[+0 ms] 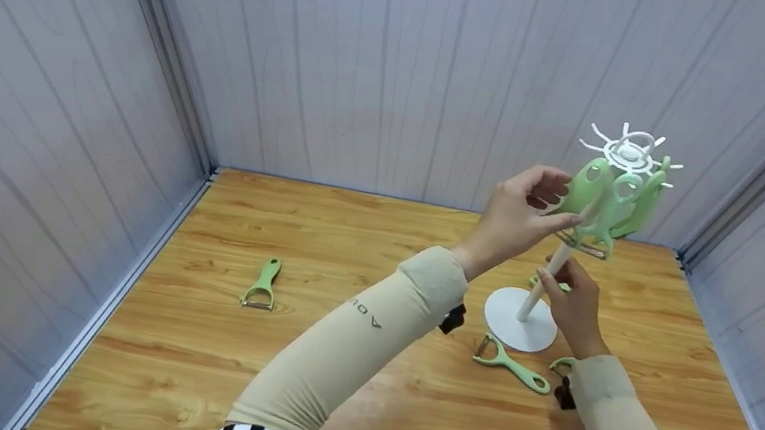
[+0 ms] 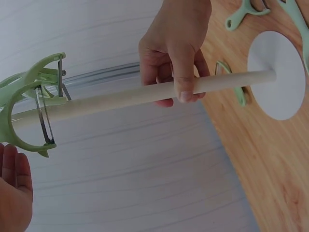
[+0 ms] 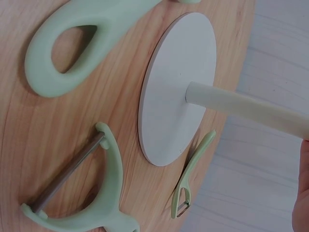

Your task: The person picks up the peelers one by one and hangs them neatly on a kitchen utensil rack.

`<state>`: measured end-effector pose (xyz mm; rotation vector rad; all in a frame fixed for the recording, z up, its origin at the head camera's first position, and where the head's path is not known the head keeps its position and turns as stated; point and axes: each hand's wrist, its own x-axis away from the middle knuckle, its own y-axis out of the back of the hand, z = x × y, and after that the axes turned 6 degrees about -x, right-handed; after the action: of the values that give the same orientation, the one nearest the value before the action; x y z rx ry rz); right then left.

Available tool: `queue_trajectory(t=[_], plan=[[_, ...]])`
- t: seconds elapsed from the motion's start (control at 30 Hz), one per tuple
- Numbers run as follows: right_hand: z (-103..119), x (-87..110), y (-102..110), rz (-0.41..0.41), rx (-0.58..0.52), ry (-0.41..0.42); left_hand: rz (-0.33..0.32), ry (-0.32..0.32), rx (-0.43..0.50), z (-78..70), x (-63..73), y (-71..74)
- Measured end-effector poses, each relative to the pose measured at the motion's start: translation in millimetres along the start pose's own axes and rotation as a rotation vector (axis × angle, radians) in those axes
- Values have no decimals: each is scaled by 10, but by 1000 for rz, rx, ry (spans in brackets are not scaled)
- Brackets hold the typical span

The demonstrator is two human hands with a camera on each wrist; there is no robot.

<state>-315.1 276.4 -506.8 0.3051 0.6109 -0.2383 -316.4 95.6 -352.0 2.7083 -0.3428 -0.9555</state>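
Observation:
A white rack stand with a round base [image 1: 501,322], a pale pole [image 2: 113,100] and a ring of hooks [image 1: 628,156] at its top stands at the right. Several light green peelers hang from the hooks. My left hand [image 1: 515,216] is at the left side of one hanging peeler [image 1: 582,188], its fingers curled and its thumb against the peeler. My right hand [image 1: 572,304] grips the pole below the hanging peelers, with thumb and fingers around it in the left wrist view. The left wrist view shows only part of my left hand [image 2: 13,193].
One green peeler [image 1: 269,274] lies alone on the wooden table at the left. Another peeler [image 1: 517,369] lies in front of the base. A partly hidden peeler [image 1: 561,362] is beside my right sleeve, and one more [image 3: 195,158] lies behind the base. Panel walls enclose the table.

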Motion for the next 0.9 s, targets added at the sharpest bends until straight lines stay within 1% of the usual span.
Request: queue_trajectory(t=[0.13,0.3,0.37,0.47,0.53,0.73,0.9], plan=[[47,6,5,9,7,-15,5,16,-14,74,56,64],[-141,0,7,14,56,-27,16,51,-38,228,161,182],[-229,-7,13,18,79,-56,16,63,-42,292,207,239],[-283,-17,34,31,86,-105,9,78,-51,382,272,322],[-293,-24,45,36,76,-128,5,85,-65,430,313,377],[-284,-23,42,31,56,-155,-5,111,-92,540,422,511],[-193,3,25,20,60,-175,-23,129,-85,624,499,608]])
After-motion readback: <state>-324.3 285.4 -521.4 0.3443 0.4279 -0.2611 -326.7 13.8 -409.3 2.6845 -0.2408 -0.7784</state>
